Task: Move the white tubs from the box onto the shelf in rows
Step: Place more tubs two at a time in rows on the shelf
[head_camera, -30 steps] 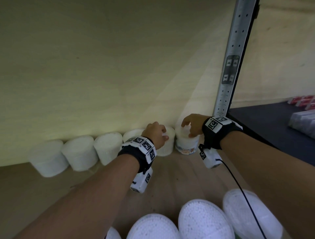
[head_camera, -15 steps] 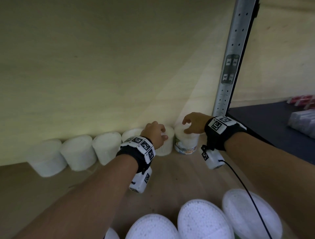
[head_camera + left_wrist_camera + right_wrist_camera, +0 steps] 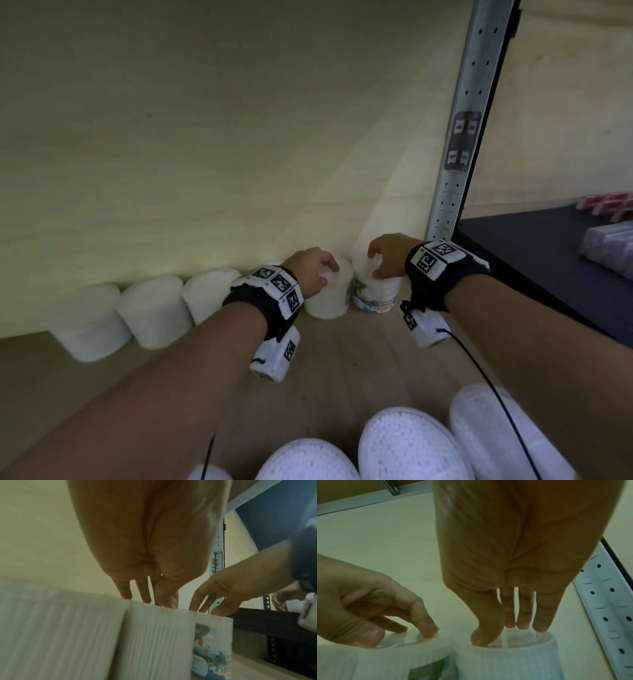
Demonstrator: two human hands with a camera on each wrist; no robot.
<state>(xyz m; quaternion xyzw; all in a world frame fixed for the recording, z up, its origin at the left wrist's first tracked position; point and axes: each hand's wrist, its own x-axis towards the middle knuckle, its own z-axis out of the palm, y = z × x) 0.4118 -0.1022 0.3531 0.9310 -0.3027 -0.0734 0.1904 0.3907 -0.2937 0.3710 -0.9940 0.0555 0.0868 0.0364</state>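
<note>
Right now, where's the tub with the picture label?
In the head view, the labelled tub stands rightmost in the back row under the right hand, beside the metal upright.

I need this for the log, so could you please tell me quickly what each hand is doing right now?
Left hand: fingertips curled over the top of a white tub.
Right hand: fingertips gripping the top of the end tub.
</note>
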